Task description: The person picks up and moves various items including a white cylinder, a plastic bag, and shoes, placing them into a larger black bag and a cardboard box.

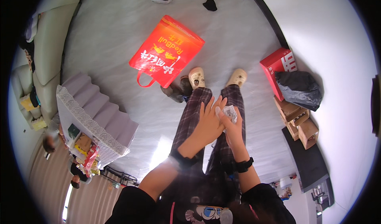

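Note:
In my right hand (234, 128) is a small crumpled white label or wrapper (230, 113) bearing print. My left hand (209, 120) is back up with its fingers spread, right against my right thumb; its palm is hidden. Both hands are above my plaid trousers (189, 116) and cream clogs (197, 77). On the floor beyond my feet lies a red Red Bull bag (168, 51), its loop handle towards me. Partly under its near corner and beside my left clog are dark shoes or similar items (174, 92), not clearly seen.
To the left, a table with a lace-edged cloth (104, 97) bears packages; two people (78, 175) are beyond it. Along the right wall stand a red box (273, 67), a black plastic bag (299, 88), cardboard boxes (308, 131) and a dark cabinet (309, 161). A black item (210, 5) lies ahead.

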A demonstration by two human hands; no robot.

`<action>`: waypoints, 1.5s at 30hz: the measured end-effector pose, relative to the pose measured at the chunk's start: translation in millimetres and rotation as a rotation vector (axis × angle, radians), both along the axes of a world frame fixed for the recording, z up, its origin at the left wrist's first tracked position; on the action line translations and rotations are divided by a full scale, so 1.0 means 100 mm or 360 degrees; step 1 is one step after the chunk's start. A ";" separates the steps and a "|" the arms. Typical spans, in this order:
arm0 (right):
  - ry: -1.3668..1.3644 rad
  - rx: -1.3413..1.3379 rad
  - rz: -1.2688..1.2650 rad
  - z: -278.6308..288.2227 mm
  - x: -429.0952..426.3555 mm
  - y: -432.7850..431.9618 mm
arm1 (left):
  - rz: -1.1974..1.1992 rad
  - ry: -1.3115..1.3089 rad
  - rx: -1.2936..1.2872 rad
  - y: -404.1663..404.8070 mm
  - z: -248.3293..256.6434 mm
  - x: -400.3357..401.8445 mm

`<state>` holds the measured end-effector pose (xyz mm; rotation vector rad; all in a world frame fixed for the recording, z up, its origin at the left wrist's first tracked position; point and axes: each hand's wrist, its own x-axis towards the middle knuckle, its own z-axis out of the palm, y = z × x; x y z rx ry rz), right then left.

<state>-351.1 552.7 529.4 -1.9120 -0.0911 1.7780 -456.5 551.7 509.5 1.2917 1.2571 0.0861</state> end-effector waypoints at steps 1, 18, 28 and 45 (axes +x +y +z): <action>-0.0014 -0.0014 0.0047 0.01 0.03 0.03 | -0.0033 -0.0125 -0.0114 0.04 0.01 -0.08; -0.0360 -0.0628 0.2638 1.20 1.40 0.09 | -0.0639 0.0199 -0.1314 -0.49 0.81 -1.02; 0.0445 -0.0983 0.2260 1.36 2.20 0.17 | -0.0506 -0.0299 -0.1721 -0.46 1.35 -0.93; -0.0814 -0.0419 0.0674 -2.07 3.00 -0.08 | 0.0200 0.0186 -0.1510 -1.55 -2.03 -1.25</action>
